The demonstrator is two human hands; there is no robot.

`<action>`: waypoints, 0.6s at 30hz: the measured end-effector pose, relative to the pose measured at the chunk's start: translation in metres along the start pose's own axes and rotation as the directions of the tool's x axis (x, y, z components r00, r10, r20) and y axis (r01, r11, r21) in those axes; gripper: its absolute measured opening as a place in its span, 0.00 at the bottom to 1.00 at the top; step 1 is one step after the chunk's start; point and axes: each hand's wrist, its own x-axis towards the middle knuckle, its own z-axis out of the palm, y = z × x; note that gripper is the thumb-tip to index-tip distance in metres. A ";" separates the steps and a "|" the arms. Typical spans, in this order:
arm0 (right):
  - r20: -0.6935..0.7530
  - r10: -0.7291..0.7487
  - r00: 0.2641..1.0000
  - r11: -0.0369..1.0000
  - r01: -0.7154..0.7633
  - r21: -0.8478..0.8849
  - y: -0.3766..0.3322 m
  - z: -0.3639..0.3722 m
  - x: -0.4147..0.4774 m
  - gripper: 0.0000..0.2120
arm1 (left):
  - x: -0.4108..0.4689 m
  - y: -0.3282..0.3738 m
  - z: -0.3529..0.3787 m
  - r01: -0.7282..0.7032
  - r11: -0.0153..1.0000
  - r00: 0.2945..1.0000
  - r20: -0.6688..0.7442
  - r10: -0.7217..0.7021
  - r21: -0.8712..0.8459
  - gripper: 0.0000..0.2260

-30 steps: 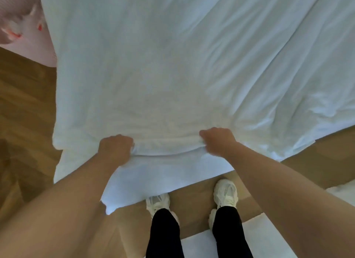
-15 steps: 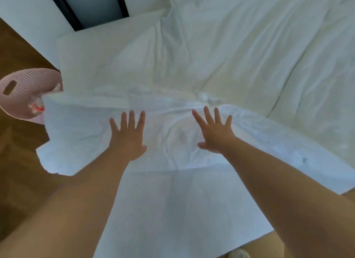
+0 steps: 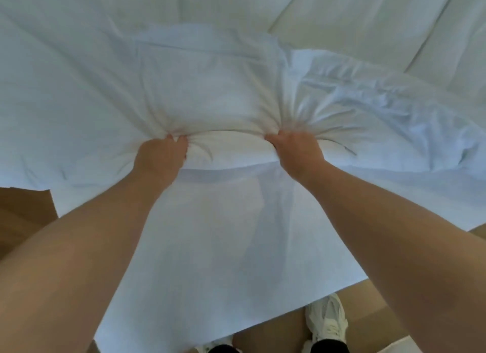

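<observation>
The large, thin white fabric sheet [image 3: 210, 89] lies spread across the bed [image 3: 368, 23], and its near part hangs over the bed's front edge in a smooth panel that reaches down toward the person's feet. Both hands hold it along the same line, near the middle of the view.

The left hand [image 3: 160, 155] is closed into a fist on a bunch of the sheet. Its fingers [image 3: 181, 141] curl down into the cloth, and tight creases fan out from the grip to the left and upward. The right hand [image 3: 297, 152] grips the sheet in the same way, a little to the right. Its fingers are tucked under and mostly hidden, while sharp folds radiate from it toward the rumpled, heaped part of the sheet on the right side. Between the two hands the cloth is gathered into a short, puffed ridge — a fold pulled taut from one fist to the other.

Both bare forearms stretch forward from the lower corners of the view. Brown wooden floor [image 3: 21, 216] shows at the left edge and at the bottom right. Below the sheet's hanging hem, a white sneaker [image 3: 326, 323] stands on the floor, with the top of a black trouser leg [image 3: 328, 346] just at the frame's edge — a second shoe barely shows to its left.
</observation>
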 end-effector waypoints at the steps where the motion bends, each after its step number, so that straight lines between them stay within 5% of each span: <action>1: 0.014 -0.018 1.000 1.000 0.018 0.012 0.003 -0.009 -0.009 0.22 | -0.009 0.001 -0.007 -0.006 0.997 1.000 -0.022 0.005 -0.076 0.15; 6: 0.323 -0.137 0.936 0.990 0.144 0.002 0.020 -0.052 -0.105 0.19 | -0.101 0.043 -0.020 -0.212 0.953 0.977 -0.050 0.206 -0.215 0.16; 10: 0.543 -0.220 0.810 0.972 0.227 0.055 0.025 -0.043 -0.185 0.21 | -0.178 0.096 -0.025 -0.225 0.936 0.932 0.220 0.288 -0.270 0.18; 14: 0.531 -0.244 0.812 0.969 0.222 0.105 0.030 -0.028 -0.193 0.31 | -0.177 0.106 -0.028 -0.106 0.987 0.813 0.560 0.157 -0.123 0.36; 18: 0.396 -0.315 0.863 0.948 0.268 0.170 0.021 -0.057 -0.153 0.36 | -0.143 0.083 -0.058 -0.080 0.982 0.912 0.386 0.142 -0.172 0.36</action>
